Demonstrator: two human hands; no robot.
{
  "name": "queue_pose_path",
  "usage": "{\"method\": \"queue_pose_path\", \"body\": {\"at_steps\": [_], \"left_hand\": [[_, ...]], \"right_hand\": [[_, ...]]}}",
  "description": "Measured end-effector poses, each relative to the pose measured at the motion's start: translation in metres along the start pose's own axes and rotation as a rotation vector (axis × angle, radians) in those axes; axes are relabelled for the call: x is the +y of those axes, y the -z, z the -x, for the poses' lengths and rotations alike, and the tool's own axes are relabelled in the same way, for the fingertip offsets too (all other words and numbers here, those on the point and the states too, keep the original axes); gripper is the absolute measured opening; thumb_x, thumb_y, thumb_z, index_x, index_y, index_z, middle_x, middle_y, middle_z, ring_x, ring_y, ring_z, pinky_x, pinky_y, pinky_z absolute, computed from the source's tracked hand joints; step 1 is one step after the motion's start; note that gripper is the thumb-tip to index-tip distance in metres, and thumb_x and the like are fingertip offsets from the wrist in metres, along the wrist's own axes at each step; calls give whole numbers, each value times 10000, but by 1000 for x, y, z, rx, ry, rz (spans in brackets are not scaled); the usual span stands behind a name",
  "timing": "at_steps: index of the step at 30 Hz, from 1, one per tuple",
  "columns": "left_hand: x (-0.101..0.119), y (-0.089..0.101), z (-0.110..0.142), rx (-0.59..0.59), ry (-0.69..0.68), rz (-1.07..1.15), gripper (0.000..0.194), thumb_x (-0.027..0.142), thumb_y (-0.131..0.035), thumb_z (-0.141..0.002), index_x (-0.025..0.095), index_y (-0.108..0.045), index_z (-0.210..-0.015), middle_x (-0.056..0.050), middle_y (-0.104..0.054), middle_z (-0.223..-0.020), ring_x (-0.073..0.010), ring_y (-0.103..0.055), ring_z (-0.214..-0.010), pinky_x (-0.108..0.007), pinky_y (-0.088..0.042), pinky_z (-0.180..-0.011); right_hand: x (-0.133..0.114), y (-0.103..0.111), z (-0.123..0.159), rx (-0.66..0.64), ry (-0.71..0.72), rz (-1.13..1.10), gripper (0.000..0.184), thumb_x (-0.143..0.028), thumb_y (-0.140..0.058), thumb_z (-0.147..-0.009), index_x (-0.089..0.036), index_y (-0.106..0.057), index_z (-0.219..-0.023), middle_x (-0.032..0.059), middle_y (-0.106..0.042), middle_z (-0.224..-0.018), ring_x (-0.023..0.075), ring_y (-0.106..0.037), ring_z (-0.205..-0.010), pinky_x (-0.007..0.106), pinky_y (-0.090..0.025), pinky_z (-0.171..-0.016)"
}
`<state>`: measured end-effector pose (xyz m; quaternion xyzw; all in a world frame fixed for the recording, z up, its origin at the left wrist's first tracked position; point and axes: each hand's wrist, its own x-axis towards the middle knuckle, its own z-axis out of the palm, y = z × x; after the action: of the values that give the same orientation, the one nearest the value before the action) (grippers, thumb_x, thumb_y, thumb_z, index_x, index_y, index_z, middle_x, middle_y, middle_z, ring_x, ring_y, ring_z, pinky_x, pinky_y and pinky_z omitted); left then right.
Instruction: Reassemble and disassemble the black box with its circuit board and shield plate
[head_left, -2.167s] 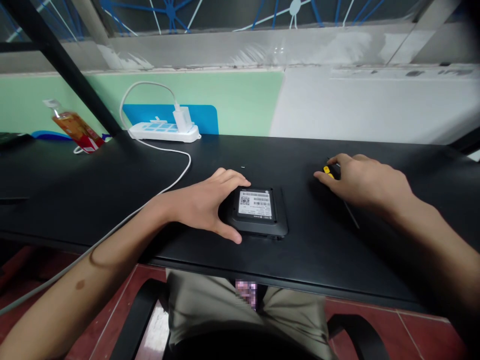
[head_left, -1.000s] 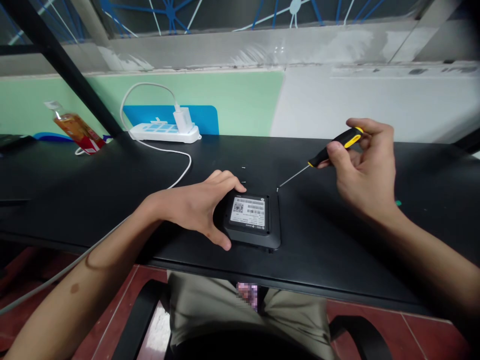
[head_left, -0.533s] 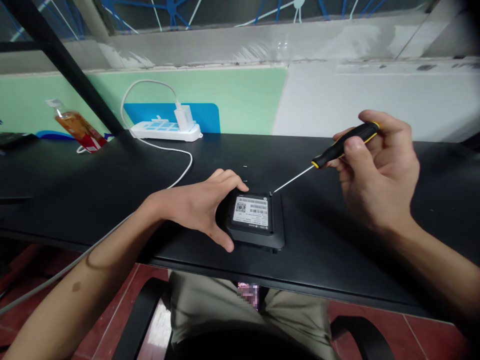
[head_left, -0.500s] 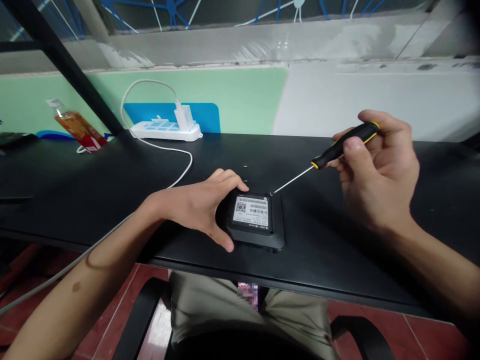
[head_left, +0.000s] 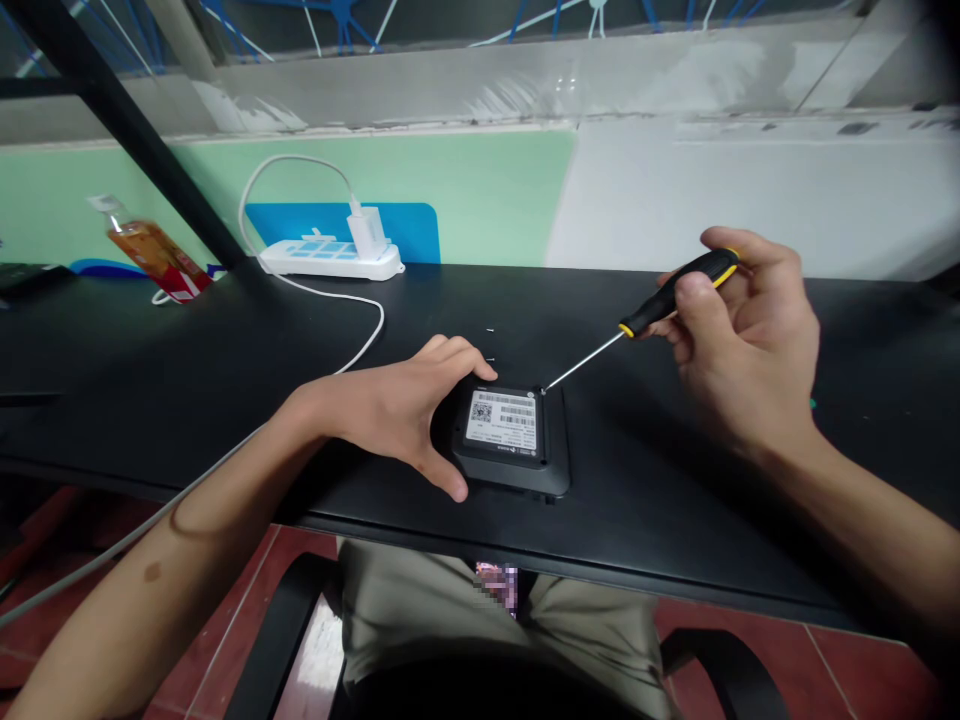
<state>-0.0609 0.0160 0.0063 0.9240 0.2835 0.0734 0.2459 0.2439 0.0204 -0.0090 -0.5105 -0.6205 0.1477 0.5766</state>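
Black covers the desk (head_left: 630,500), the largest thing here. A white cable (head_left: 352,297) runs from a power strip (head_left: 330,262) by the desk's far edge, across its left part and over the near edge. The left hand (head_left: 397,425) is spread wide, thumb and fingers around the left end of a flat black device (head_left: 514,455); the right hand (head_left: 750,350) holds a screwdriver, thumb and fingers closed about its handle. A bottle (amber drink, red at the base) (head_left: 157,255) stands toward the far left corner. The device lies near the middle of the near edge, its label (head_left: 502,418) facing up. The black-and-yellow screwdriver (head_left: 649,310) slants down to the device's far right part, its tip just beside the label's corner. Smallest, two slivers (head_left: 490,330), perhaps screws, lie between the device and the far edge.
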Motion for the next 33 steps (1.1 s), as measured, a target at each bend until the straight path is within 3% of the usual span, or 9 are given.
{"method": "queue_pose_path", "body": {"at_steps": [10,16,22,27,33], "left_hand": [[-1,0,1,12,-13,-11,952,685,-905,-613,301,-408,-1329,-103,-474,-1337,-377,-474,-1265,-589,-514,-1027],[-1,0,1,10,-14,-11,941,674,-904,-621,301,-403,-1325,-105,-469,-1348,-378,-466,-1279,-597,-505,-1048],[0,0,1,1,-2,-6,946,680,-902,-611,296,-403,-1316,-109,-464,-1356,-381,-462,-1283,-603,-499,-1050],[0,0,1,2,20,10,956,664,-910,-602,283,-412,-1324,-120,-468,-1378,-387,-454,-1295,-588,-498,-1043],[1,1,0,0,17,14,958,641,-923,-604,277,-409,-1326,-119,-463,-1387,-383,-443,-1303,-585,-480,-1067]], "right_hand": [[4,-1,-1,-29,-29,45,501,-554,-565,-913,-303,-464,-1334,84,-667,-1204,235,-776,-847,539,-663,-768],[5,-2,-1,2,-7,-12,474,-464,-592,-909,-237,-490,-1313,49,-662,-996,228,-774,-800,518,-668,-794],[4,-2,0,-15,16,-1,480,-475,-596,-915,-265,-484,-1331,106,-658,-1279,225,-782,-876,502,-679,-794],[-5,2,5,16,167,51,519,-536,-593,-940,-270,-501,-1376,113,-641,-1359,224,-769,-917,484,-683,-772],[-1,3,3,66,468,29,455,-443,-627,-958,-392,-552,-1403,35,-673,-1085,140,-693,-780,355,-686,-646]]}}
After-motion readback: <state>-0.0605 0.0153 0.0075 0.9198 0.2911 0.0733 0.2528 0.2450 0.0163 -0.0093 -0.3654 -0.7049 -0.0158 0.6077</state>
